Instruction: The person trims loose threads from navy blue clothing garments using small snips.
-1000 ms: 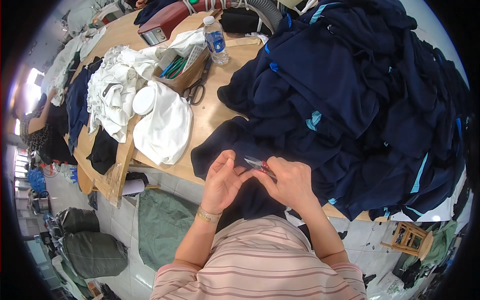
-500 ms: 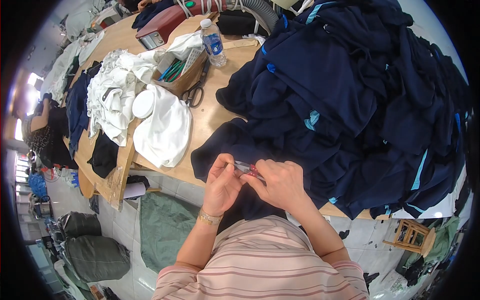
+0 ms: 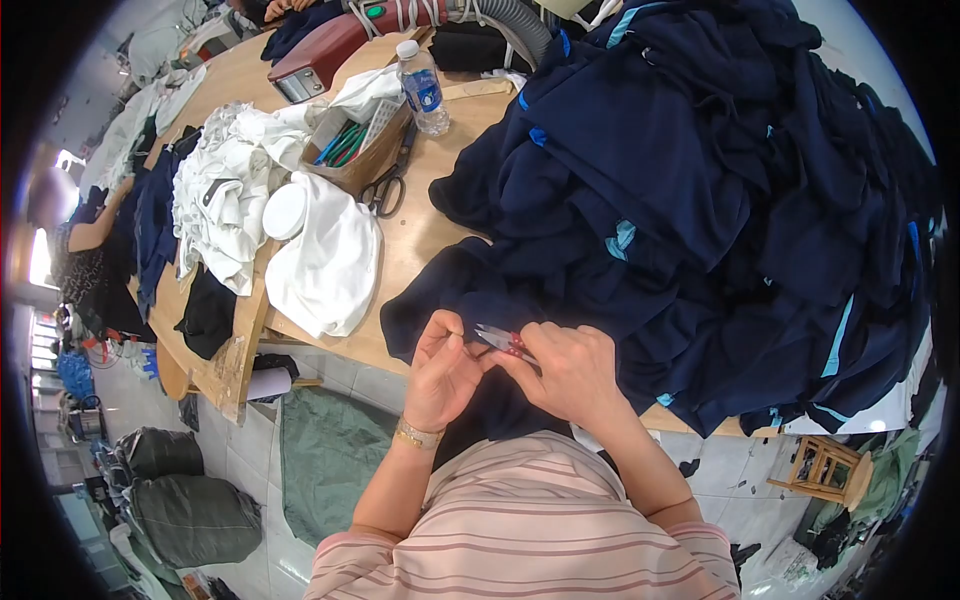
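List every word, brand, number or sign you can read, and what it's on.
No text is legible.
Bottle label: pale lettering on blue, too small and blurred to read.
Pale wrapping at the picture's lower right: possible print, too blurred to read.

snip blades (image 3: 493, 335): shiny metal | garments (image 3: 680, 190): matt cloth | table (image 3: 408, 240): smooth wood

Water bottle (image 3: 424, 94) upright beside open box (image 3: 374, 166); dark scissors (image 3: 399, 166) alongside; wooden stool (image 3: 857, 483) at right.
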`<state>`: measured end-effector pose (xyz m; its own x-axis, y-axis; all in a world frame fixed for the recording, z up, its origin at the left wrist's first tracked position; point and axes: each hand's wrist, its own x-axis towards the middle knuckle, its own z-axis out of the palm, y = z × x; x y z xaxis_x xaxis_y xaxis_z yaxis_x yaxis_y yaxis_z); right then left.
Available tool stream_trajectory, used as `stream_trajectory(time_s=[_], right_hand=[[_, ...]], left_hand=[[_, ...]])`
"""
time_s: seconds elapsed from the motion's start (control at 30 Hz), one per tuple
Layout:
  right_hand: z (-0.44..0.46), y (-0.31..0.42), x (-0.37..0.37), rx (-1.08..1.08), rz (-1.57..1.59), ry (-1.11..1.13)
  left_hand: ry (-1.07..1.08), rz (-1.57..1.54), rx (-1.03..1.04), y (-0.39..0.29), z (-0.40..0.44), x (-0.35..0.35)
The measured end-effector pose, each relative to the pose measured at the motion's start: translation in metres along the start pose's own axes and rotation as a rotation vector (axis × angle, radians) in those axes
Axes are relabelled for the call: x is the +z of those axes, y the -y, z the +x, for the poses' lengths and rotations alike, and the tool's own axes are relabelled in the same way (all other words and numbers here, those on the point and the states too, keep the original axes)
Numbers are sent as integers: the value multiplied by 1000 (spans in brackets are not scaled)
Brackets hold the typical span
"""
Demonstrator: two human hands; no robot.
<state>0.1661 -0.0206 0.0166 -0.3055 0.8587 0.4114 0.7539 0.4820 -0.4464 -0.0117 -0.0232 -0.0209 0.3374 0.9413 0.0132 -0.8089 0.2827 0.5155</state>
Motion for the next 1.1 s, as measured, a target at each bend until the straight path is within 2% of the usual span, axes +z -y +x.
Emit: stream_trajectory(time_s=[0.23,0.33,0.43,0.5,0.57,0.63,0.7,0.73,0.8,0.9,0.93,1.1], right_hand=[[5,1,0,-31,-62,-21],[7,-4,-2,99,18,-80],[6,-7,-7,371,295,-90],[-2,-13,8,446,674,-134],[-2,-6,4,410,743,-125],[-3,-8,12,182,574,-216],[-9,-15,20,63,420,-174],[-12,-18,27,77,478,-229],[-15,-19,40,95,599,-333],[-20,-16,33,562,980,-288],[-21,-19,31,564,985,-268],[-13,-21,20,134,531,-301]], left_hand=[[20,85,10,3,-1,2],[15,85,18,3,0,4],[57,5,38,5,3,4],[52,-63,15,6,6,12],[-6,-3,-11,9,8,19],[-44,-14,-11,10,10,32],[-14,165,19,15,13,23],[-5,259,40,16,14,21],[-126,291,71,20,14,27],[-219,345,103,23,17,36],[-238,371,107,25,17,38],[-219,431,143,31,16,23]])
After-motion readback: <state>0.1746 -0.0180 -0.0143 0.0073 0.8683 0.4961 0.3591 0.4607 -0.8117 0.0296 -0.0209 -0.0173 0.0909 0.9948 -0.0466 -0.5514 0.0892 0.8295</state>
